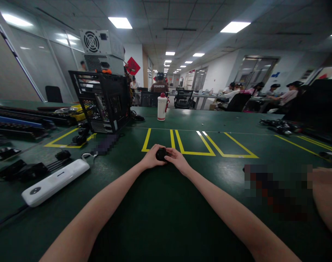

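Observation:
Straight ahead, a small black rounded object (160, 154) is held between my two hands just over the green table (155, 218); its exact kind does not show. My left hand (151, 156) wraps around its left side. On the other side, my right hand (177, 158) presses fingers and thumb against it. Just beyond my hands lie yellow tape outlines (195, 153) on the tabletop.
An open black computer case (108, 102) carries a power supply (100, 42). A white power strip (56, 182) with black adapters lies left. Farther back stands a white bottle (161, 108). Another person's arm (327, 200) reaches in at right near a blurred item.

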Available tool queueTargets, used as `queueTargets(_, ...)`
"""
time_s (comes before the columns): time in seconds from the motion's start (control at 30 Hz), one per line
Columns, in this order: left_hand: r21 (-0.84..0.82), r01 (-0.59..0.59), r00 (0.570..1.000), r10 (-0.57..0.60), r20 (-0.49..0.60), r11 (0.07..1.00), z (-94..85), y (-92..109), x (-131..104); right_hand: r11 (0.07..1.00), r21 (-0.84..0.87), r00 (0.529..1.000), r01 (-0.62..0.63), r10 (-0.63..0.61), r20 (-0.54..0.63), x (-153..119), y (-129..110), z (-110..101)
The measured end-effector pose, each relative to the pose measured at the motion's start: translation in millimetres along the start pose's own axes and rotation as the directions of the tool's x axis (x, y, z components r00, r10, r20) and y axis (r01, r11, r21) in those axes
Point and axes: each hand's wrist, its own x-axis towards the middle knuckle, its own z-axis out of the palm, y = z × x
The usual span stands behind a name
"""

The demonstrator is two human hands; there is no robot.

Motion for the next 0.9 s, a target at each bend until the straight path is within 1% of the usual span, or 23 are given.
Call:
queueTargets(0.13, 0.024, 0.017, 1.0, -0.017, -0.022, 1.0, 2.4, 1.6, -2.9, 1.0, 0.005, 1.0, 0.015, -0.015, 0.015, -4.3, -2.9, 1.7)
queueTargets(0.23, 0.04, 0.033, 0.999, -0.032, -0.021, 0.999, 2.1, 6.7, -10.0, 0.999, 0.006, 0.998, 0.039, -0.039, 0.05, -12.5, -4.4, 3.8)
queueTargets(0.37, 0.061, 0.017, 1.0, -0.017, -0.009, 0.998, -0.3, 14.8, -22.7, 0.995, -0.057, 0.992, 0.081, -0.075, 0.099, -26.3, -7.9, 8.6)
queueTargets(0.47, 0.079, -0.009, 1.0, 0.01, -0.008, 0.997, -1.2, 18.7, -29.6, 0.981, -0.141, 0.99, 0.136, -0.129, 0.059, -32.6, -9.1, 12.8)
queueTargets(0.53, 0.082, -0.024, 1.0, 0.025, -0.009, 0.996, -1.0, 19.8, -31.7, 0.974, -0.17, 0.989, 0.148, -0.145, 0.029, -33.9, -8.2, 14.9)
queueTargets(0.63, 0.087, -0.035, 0.999, 0.036, -0.011, 0.996, 0.0, 19.9, -32.4, 0.974, -0.18, 0.99, 0.139, -0.14, 0.006, -33.9, -5.6, 16.3)
queueTargets(0.77, 0.098, -0.021, 0.999, 0.023, -0.024, 0.995, 0.9, 20.0, -33.4, 0.969, -0.236, 0.996, 0.077, -0.085, -0.023, -35.2, -4.9, 16.5)
queueTargets(0.83, 0.097, -0.019, 0.999, 0.022, -0.033, 0.995, 0.9, 20.8, -34.7, 0.966, -0.247, 0.997, 0.073, -0.077, -0.007, -37.7, -5.5, 17.0)
queueTargets(0.9, 0.093, -0.02, 0.999, 0.024, -0.041, 0.995, 0.8, 22.1, -36.0, 0.974, -0.209, 0.996, 0.091, -0.086, 0.032, -41.2, -5.9, 18.2)
